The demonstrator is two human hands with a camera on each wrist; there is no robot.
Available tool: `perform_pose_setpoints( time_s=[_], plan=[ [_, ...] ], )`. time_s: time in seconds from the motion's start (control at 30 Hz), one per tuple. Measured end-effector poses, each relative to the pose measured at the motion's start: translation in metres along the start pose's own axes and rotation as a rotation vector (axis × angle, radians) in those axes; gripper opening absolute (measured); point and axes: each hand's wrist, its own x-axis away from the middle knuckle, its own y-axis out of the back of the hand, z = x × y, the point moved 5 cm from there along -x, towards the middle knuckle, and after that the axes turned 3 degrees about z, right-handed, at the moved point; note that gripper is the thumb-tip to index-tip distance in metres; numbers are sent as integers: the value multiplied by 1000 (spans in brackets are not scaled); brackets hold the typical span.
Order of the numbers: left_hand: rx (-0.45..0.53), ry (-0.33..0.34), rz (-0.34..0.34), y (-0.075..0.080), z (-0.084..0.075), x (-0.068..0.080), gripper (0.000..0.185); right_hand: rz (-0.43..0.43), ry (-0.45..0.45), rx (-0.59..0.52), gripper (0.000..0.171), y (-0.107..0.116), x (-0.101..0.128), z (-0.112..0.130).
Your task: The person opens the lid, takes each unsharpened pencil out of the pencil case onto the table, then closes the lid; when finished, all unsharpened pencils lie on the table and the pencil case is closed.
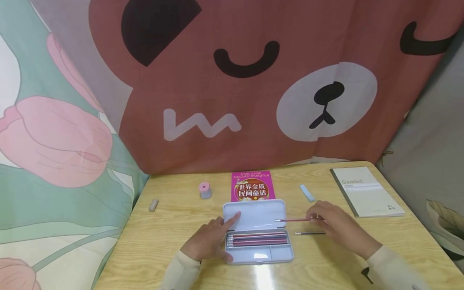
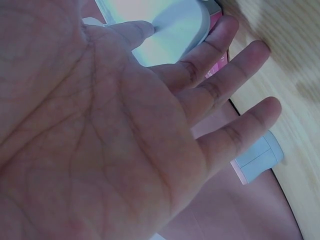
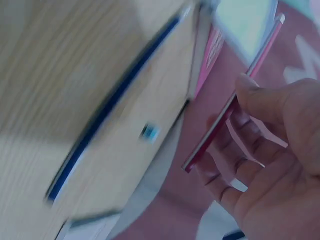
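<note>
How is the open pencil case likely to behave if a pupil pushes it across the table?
The pencil case looks like thin, rigid plastic, so it would probably slide flat, not bend. Its lid lies fully open under the left hand, which may make it swing. The pencils inside lie loose and would likely rattle or roll.

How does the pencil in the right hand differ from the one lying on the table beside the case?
The red pencil is pinched in the right hand, held over the open case's lid; the dark pencil lies on the table, untouched. The red one looks lighter. Both point roughly sideways.
</note>
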Motion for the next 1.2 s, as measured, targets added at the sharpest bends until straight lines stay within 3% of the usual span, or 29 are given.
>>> perform_pose_setpoints(
  time_s=[0.2, 0.47, 0.97, 1.2],
  plan=[
    [-4, -13, -11, 1, -1, 1, 127, 38, -69, 55, 37, 11, 17, -41],
    [2, -17, -12, 3, -2, 1, 127, 149, -111, 55, 29, -3, 27, -61],
    [0, 8, 0, 2, 0, 0, 129, 82, -72, 88, 35, -11, 34, -62],
    [-6, 3, -5, 3, -1, 0, 129, 69, -59, 157, 27, -13, 20, -44]
  ],
)
